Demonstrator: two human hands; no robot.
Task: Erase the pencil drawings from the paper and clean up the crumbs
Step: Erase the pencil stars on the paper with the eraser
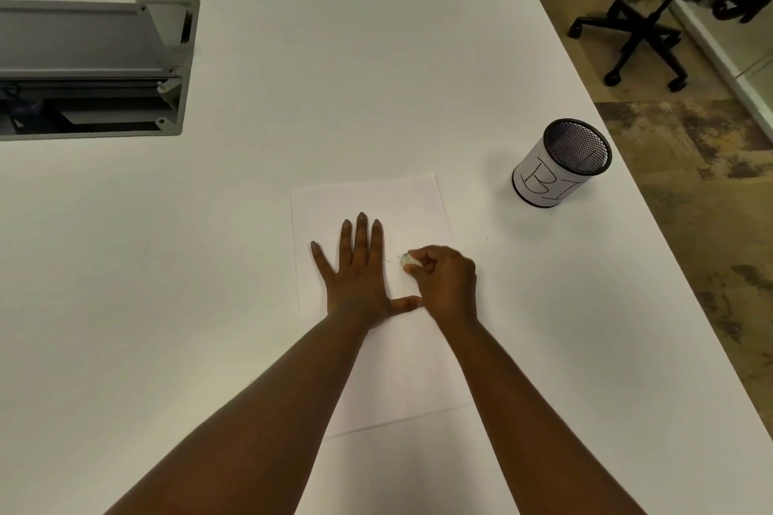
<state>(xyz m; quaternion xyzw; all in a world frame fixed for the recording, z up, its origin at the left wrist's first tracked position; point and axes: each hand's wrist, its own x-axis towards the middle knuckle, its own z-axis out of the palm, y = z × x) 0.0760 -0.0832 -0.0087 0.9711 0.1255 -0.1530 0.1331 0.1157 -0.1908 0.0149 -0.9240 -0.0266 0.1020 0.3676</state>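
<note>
A white sheet of paper [397, 372] lies flat on the white table, in the middle of the head view. My left hand [355, 272] presses flat on the sheet with fingers spread, thumb stretched to the right. Just right of it, my right hand [447, 284] is shut on a small white eraser [408, 260], whose tip touches the paper. A faint pencil mark [389, 261] shows beside the eraser tip. Crumbs are too small to make out.
A black mesh cup [560, 163] wrapped in white paper with letters stands at the right, near the table edge [652, 197]. An open grey cable hatch [96, 67] is sunk into the table at far left. An office chair [644, 25] stands on the floor beyond.
</note>
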